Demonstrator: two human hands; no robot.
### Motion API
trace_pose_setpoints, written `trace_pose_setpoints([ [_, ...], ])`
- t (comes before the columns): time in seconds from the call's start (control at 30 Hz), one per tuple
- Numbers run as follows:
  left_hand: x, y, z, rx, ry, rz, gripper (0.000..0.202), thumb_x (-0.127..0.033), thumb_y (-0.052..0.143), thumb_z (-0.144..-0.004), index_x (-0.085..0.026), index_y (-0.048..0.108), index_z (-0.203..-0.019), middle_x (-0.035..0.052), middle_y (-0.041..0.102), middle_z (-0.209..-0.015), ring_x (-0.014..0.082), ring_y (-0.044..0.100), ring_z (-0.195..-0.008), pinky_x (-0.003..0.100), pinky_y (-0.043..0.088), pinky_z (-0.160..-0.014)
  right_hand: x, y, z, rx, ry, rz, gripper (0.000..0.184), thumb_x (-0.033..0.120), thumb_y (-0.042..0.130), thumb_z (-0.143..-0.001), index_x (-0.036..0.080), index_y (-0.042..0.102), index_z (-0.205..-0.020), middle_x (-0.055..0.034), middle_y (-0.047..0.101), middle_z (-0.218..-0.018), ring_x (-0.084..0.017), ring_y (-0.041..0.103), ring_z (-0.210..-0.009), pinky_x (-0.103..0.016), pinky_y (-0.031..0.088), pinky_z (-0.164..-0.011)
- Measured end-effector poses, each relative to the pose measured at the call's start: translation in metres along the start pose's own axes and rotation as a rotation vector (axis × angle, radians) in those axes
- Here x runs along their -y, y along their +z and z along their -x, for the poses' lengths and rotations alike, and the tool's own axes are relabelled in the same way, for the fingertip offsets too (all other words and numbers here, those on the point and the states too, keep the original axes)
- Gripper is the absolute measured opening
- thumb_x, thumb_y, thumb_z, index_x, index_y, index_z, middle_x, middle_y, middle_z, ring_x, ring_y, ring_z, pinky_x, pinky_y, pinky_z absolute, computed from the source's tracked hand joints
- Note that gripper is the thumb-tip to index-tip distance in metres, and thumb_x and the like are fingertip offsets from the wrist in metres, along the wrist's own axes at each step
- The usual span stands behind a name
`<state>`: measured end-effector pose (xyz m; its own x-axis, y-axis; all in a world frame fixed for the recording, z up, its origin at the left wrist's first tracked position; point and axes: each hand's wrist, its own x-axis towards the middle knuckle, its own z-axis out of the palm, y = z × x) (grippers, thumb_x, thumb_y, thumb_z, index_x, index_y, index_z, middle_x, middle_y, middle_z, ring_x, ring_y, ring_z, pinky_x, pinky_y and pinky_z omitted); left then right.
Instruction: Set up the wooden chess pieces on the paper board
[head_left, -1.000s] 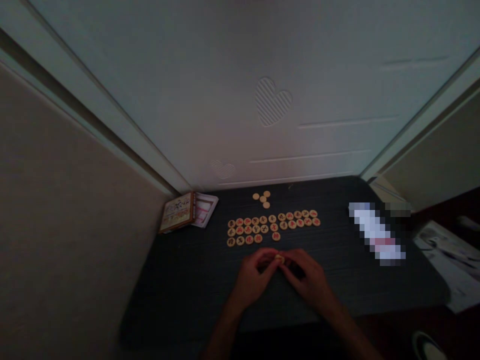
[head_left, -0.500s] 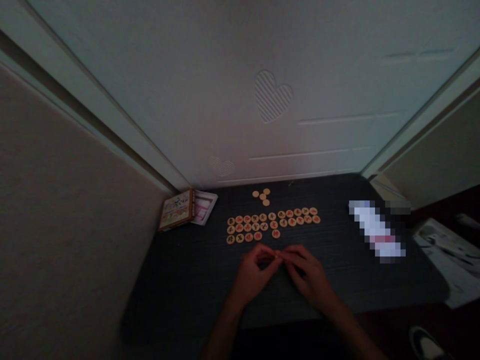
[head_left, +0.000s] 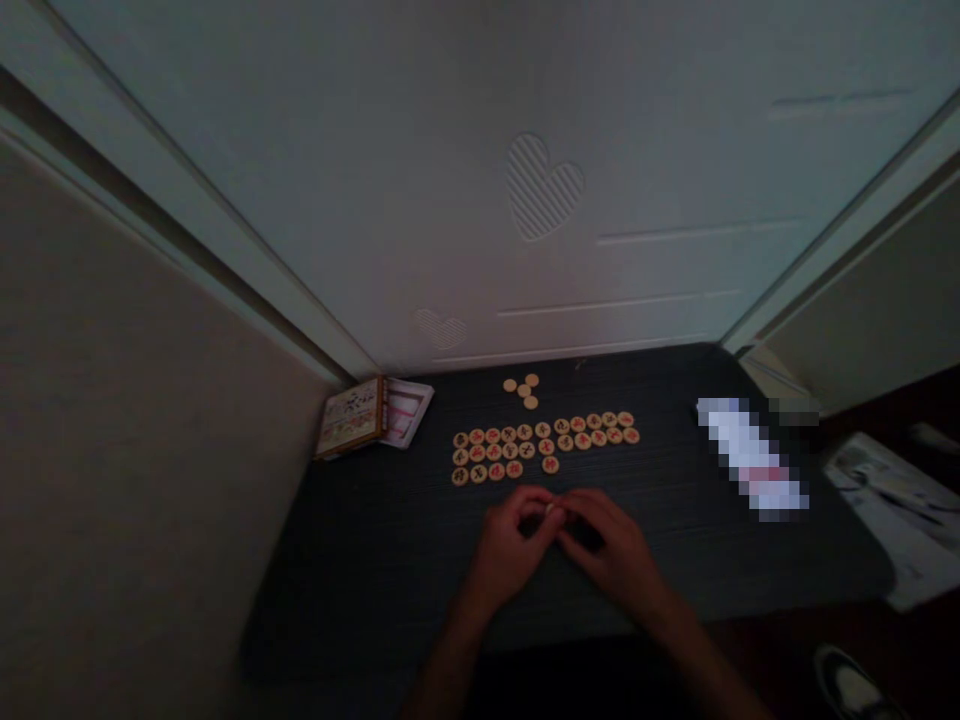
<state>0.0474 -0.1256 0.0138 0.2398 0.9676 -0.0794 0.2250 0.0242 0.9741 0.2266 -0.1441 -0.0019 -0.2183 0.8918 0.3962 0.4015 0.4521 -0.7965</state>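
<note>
Left hand (head_left: 506, 550) and right hand (head_left: 619, 540) pinch one small pale piece (head_left: 550, 508).
The piece (mostly hidden) is just nearside of the disc rows (head_left: 546, 447); four blank discs (head_left: 524, 390) lie beyond them.

This looks like a room in a home. A dark desk (head_left: 360, 570) stands with its far edge against a white panel (head_left: 360, 170) embossed with striped hearts (head_left: 544, 190). Round game pieces (head_left: 546, 447) lie on it, with a picture-covered box (head_left: 349, 418) by the far left corner. What seems a shoe (head_left: 853, 688) shows below the near right corner.
</note>
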Motion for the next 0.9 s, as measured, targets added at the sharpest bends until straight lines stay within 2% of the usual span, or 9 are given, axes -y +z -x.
trace_pose_setpoints([
  [0.1,-0.003,0.001,0.001,0.003,0.007,-0.026,0.014,-0.033,0.065,-0.094,-0.022,0.064,-0.102,-0.0002,0.079,-0.089,0.0163,0.076,-0.082,0.025,0.059,-0.074,-0.002,0.000,0.001,0.006,0.007,0.012,0.032,0.020,0.064,-0.094,0.027,0.064,-0.126,-0.0080,0.070,-0.112,-0.020,0.069,-0.100,-0.034,0.060,-0.089],
  [0.2,-0.005,0.000,0.002,0.012,0.021,-0.092,0.014,-0.034,0.061,-0.097,-0.023,0.065,-0.105,0.0003,0.079,-0.096,0.0163,0.075,-0.088,0.026,0.059,-0.079,-0.005,0.001,0.003,0.008,0.009,0.041,0.034,0.021,0.062,-0.095,0.027,0.064,-0.129,-0.0082,0.070,-0.115,-0.021,0.069,-0.102,-0.035,0.060,-0.090],
  [0.37,-0.002,-0.008,0.010,-0.025,0.092,-0.395,0.020,-0.034,0.060,-0.098,-0.026,0.065,-0.115,-0.0002,0.077,-0.100,0.0165,0.072,-0.083,0.030,0.057,-0.081,-0.010,0.003,0.003,0.081,-0.019,0.119,0.037,0.021,0.061,-0.097,0.029,0.062,-0.133,-0.0071,0.072,-0.121,-0.023,0.068,-0.109,-0.043,0.057,-0.097],
  [0.5,0.001,-0.015,0.017,-0.030,0.191,-0.549,0.020,-0.030,0.058,-0.099,-0.026,0.065,-0.118,0.0016,0.073,-0.103,0.0161,0.068,-0.082,0.032,0.056,-0.082,-0.009,0.005,0.000,0.120,-0.033,0.154,0.036,0.020,0.063,-0.096,0.028,0.063,-0.131,-0.0046,0.074,-0.120,-0.023,0.069,-0.106,-0.043,0.057,-0.095],
  [0.63,0.005,-0.018,0.020,-0.019,0.241,-0.601,0.021,-0.026,0.058,-0.099,-0.026,0.063,-0.120,0.0024,0.070,-0.106,0.0156,0.066,-0.083,0.031,0.056,-0.084,-0.007,0.006,0.000,0.133,-0.022,0.166,0.035,0.019,0.063,-0.097,0.028,0.065,-0.130,-0.0039,0.073,-0.123,-0.022,0.067,-0.109,-0.041,0.058,-0.095],
  [0.9,0.017,-0.011,0.017,-0.095,0.330,-0.662,0.021,-0.024,0.058,-0.100,-0.026,0.067,-0.118,0.0046,0.068,-0.112,0.0183,0.068,-0.099,0.032,0.059,-0.088,-0.012,0.007,-0.001,0.070,-0.026,0.129,0.028,0.017,0.062,-0.096,0.027,0.068,-0.121,-0.0049,0.074,-0.118,-0.022,0.069,-0.106,-0.041,0.058,-0.096],
])
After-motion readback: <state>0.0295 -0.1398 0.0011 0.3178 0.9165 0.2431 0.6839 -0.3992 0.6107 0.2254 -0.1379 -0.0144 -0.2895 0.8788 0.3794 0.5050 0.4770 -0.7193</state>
